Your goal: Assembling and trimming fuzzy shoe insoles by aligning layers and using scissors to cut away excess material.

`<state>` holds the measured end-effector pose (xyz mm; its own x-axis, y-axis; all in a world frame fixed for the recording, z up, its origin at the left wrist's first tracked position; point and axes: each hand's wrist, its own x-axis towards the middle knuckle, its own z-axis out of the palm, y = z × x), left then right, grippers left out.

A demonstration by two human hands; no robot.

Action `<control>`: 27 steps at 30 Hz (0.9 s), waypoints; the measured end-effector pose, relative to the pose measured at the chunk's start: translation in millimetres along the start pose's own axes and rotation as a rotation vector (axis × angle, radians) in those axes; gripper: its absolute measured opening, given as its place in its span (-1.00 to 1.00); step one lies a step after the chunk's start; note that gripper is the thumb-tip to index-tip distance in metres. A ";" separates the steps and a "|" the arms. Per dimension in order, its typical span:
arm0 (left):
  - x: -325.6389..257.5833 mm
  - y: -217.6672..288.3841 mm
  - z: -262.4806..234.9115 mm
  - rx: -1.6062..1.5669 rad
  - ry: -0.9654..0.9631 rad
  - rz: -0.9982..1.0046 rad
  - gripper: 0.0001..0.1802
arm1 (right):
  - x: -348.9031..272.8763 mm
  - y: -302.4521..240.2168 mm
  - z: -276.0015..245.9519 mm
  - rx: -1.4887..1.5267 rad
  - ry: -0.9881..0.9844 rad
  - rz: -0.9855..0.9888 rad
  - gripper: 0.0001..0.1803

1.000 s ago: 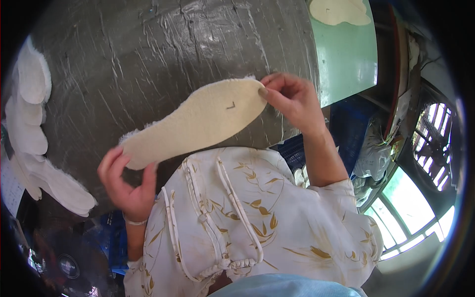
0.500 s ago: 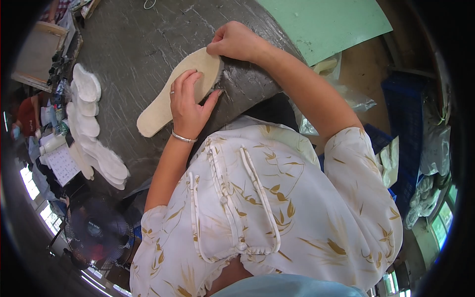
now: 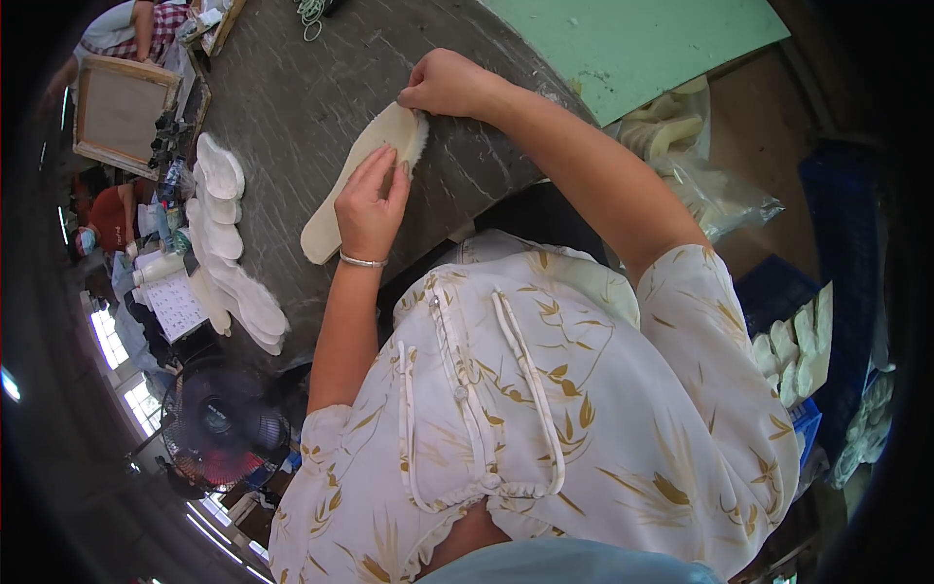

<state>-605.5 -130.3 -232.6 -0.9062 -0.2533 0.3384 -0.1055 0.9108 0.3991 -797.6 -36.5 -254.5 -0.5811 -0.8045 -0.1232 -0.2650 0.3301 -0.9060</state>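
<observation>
A cream insole (image 3: 326, 229) with a fuzzy white fringe along its right edge lies slantwise on the dark table. My left hand (image 3: 370, 206) rests on its middle, fingers stretched out over the surface and the thumb close beside them. At the insole's far, wide end, my right hand (image 3: 446, 84) is closed in a pinch on the rim. Its fingertips are partly hidden by the curled hand.
White fluffy insoles (image 3: 233, 263) overlap in a row along the table's (image 3: 467, 180) left edge. A fan (image 3: 219, 419) stands below them. A green board (image 3: 642, 49) lies at the far right, above a clear bag (image 3: 715, 200) of insoles. Other people are at the far left.
The view has shifted, so the surroundings sit farther right. My left thumb has drawn in toward the fingers. My right hand stays at the insole's far end.
</observation>
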 end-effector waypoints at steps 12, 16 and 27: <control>14.3 -5.9 -64.6 -0.235 0.248 -0.264 -0.81 | -22.6 -37.3 -5.2 0.277 0.015 -0.568 -0.72; 13.8 -4.5 -95.4 -0.376 0.278 -0.293 -0.80 | -18.7 -75.5 -10.1 0.146 0.066 -0.676 -0.77; 31.3 -26.4 -142.2 -1.165 0.205 -0.537 -0.74 | -58.7 -183.4 -39.4 -0.365 0.332 -1.343 -0.76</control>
<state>-572.8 -208.6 -111.4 -0.7723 -0.6351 -0.0121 0.0756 -0.1108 0.9910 -745.3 -30.4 -65.2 0.1280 -0.4697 0.8735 -0.8984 -0.4280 -0.0985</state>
